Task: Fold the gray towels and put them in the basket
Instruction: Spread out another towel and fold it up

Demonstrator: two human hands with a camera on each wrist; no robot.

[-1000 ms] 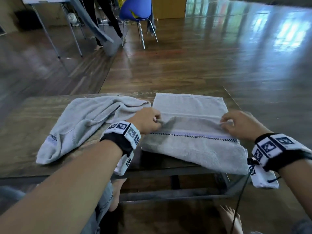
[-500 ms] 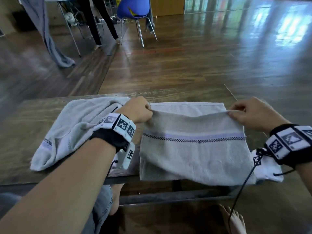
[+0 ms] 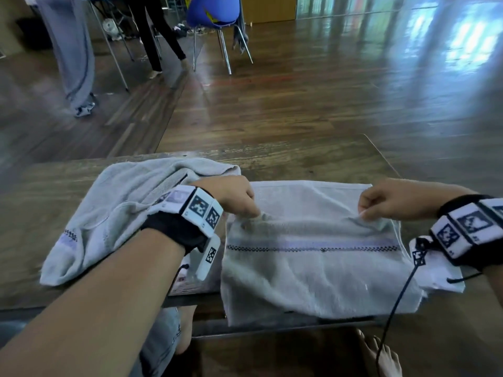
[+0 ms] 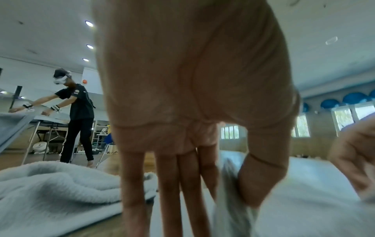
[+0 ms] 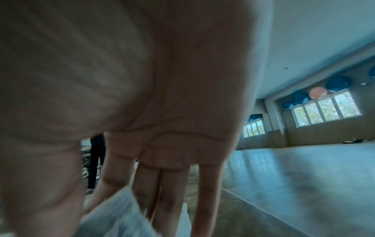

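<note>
**Folding the striped gray towel in half**

The wooden tabletop [image 3: 313,159] carries both towels. The crumpled gray towel [image 3: 122,208] lies heaped at its left part, unfolded, just beside the one being worked. The striped gray towel [image 3: 313,257] lies at the tabletop's right part, its near portion draped over the front edge and its far hem flat on the wood. No basket shows in any view.

The left hand [image 3: 234,198] pinches the towel's upper layer at its left corner between thumb and fingers; the wrist view shows cloth bunched against the thumb. The right hand [image 3: 386,202] pinches the same layer's right corner in the same way. That lifted edge sits short of the far hem, sagging a little between the two grips.

To do this fold well, I judge that both hands should carry their corners evenly, keeping the edge taut and parallel to the checked stripe, lay corner on corner, then smooth out the slack.
</note>
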